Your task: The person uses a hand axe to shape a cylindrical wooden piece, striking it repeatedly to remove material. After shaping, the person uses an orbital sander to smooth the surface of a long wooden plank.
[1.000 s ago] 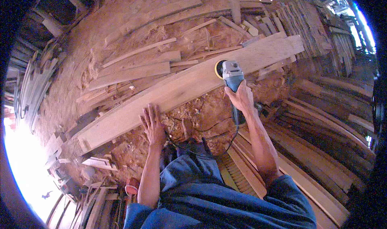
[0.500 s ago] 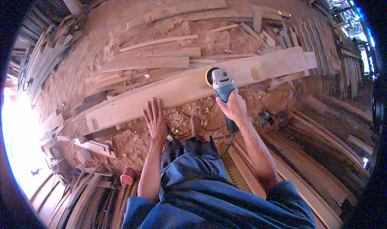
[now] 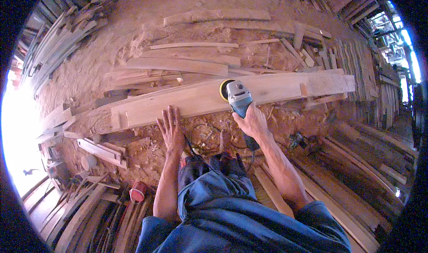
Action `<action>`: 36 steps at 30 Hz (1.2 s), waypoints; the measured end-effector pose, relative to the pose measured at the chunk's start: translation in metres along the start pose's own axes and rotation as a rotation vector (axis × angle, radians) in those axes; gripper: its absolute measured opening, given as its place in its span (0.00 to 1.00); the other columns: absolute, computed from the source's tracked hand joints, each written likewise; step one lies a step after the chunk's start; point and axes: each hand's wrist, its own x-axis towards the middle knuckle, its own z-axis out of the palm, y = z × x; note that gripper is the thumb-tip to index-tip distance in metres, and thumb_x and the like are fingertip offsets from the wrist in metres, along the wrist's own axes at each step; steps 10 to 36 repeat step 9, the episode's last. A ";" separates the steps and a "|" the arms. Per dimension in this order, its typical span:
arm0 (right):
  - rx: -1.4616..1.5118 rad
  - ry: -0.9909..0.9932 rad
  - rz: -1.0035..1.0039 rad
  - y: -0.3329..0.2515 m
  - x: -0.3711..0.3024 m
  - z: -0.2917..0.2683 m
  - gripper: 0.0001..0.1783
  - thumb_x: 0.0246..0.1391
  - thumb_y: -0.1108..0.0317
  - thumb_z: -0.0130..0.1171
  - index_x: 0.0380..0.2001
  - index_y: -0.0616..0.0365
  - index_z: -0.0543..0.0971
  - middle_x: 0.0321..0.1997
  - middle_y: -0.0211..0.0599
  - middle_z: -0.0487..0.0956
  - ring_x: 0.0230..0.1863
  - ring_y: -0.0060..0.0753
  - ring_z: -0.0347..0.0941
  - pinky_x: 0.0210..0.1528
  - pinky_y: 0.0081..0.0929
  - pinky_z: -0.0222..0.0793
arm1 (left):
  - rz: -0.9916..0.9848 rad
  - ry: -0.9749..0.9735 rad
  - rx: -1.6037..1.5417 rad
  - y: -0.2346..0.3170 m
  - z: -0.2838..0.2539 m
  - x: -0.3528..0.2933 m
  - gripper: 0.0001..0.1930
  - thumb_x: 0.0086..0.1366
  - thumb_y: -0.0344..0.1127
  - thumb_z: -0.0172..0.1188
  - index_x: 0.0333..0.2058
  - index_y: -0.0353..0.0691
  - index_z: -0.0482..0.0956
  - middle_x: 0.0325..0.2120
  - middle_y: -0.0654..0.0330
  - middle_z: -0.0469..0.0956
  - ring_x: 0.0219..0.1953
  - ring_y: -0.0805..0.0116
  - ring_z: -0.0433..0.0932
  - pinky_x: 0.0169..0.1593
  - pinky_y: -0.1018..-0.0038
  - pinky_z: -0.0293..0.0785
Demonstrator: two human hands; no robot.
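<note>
A long pale wooden plank (image 3: 276,88) lies across the middle of the view, over sawdust-covered ground. My right hand (image 3: 252,121) grips the blue body of an angle grinder (image 3: 238,100), whose yellow-rimmed sanding disc (image 3: 224,90) rests on the plank's top face. My left hand (image 3: 171,129) lies flat with fingers spread on the plank's near edge, left of the grinder. A black power cord (image 3: 200,139) trails from the tool down toward my legs.
Loose boards (image 3: 178,65) lie behind the plank. Stacks of planks (image 3: 356,195) fill the right and lower right, and thin slats (image 3: 49,52) the upper left. A red can (image 3: 138,193) sits at the lower left. Reddish sawdust (image 3: 147,150) covers the ground.
The grinder has slid left along the plank with my right hand. My left hand stays pressed on the plank's near edge. The view has shifted so the plank looks more level.
</note>
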 end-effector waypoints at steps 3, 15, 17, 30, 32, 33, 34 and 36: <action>-0.013 -0.023 -0.002 -0.028 -0.004 0.014 0.39 0.53 0.48 0.66 0.49 0.75 0.64 0.36 0.70 0.80 0.39 0.70 0.78 0.41 0.57 0.76 | -0.022 -0.013 0.047 -0.023 -0.008 -0.004 0.47 0.56 0.30 0.58 0.74 0.47 0.46 0.75 0.55 0.39 0.77 0.51 0.36 0.75 0.45 0.25; -0.024 -0.114 0.038 -0.077 -0.007 0.039 0.41 0.53 0.47 0.66 0.51 0.75 0.63 0.37 0.70 0.80 0.40 0.71 0.78 0.44 0.58 0.75 | -0.041 0.072 0.060 -0.075 -0.016 -0.014 0.48 0.55 0.34 0.61 0.73 0.48 0.48 0.75 0.55 0.40 0.77 0.51 0.36 0.74 0.44 0.26; -0.024 -0.114 0.038 -0.077 -0.007 0.039 0.41 0.53 0.47 0.66 0.51 0.75 0.63 0.37 0.70 0.80 0.40 0.71 0.78 0.44 0.58 0.75 | -0.041 0.072 0.060 -0.075 -0.016 -0.014 0.48 0.55 0.34 0.61 0.73 0.48 0.48 0.75 0.55 0.40 0.77 0.51 0.36 0.74 0.44 0.26; -0.024 -0.114 0.038 -0.077 -0.007 0.039 0.41 0.53 0.47 0.66 0.51 0.75 0.63 0.37 0.70 0.80 0.40 0.71 0.78 0.44 0.58 0.75 | -0.041 0.072 0.060 -0.075 -0.016 -0.014 0.48 0.55 0.34 0.61 0.73 0.48 0.48 0.75 0.55 0.40 0.77 0.51 0.36 0.74 0.44 0.26; -0.024 -0.114 0.038 -0.077 -0.007 0.039 0.41 0.53 0.47 0.66 0.51 0.75 0.63 0.37 0.70 0.80 0.40 0.71 0.78 0.44 0.58 0.75 | -0.041 0.072 0.060 -0.075 -0.016 -0.014 0.48 0.55 0.34 0.61 0.73 0.48 0.48 0.75 0.55 0.40 0.77 0.51 0.36 0.74 0.44 0.26; -0.024 -0.114 0.038 -0.077 -0.007 0.039 0.41 0.53 0.47 0.66 0.51 0.75 0.63 0.37 0.70 0.80 0.40 0.71 0.78 0.44 0.58 0.75 | -0.041 0.072 0.060 -0.075 -0.016 -0.014 0.48 0.55 0.34 0.61 0.73 0.48 0.48 0.75 0.55 0.40 0.77 0.51 0.36 0.74 0.44 0.26; -0.024 -0.114 0.038 -0.077 -0.007 0.039 0.41 0.53 0.47 0.66 0.51 0.75 0.63 0.37 0.70 0.80 0.40 0.71 0.78 0.44 0.58 0.75 | -0.041 0.072 0.060 -0.075 -0.016 -0.014 0.48 0.55 0.34 0.61 0.73 0.48 0.48 0.75 0.55 0.40 0.77 0.51 0.36 0.74 0.44 0.26; -0.024 -0.114 0.038 -0.077 -0.007 0.039 0.41 0.53 0.47 0.66 0.51 0.75 0.63 0.37 0.70 0.80 0.40 0.71 0.78 0.44 0.58 0.75 | -0.041 0.072 0.060 -0.075 -0.016 -0.014 0.48 0.55 0.34 0.61 0.73 0.48 0.48 0.75 0.55 0.40 0.77 0.51 0.36 0.74 0.44 0.26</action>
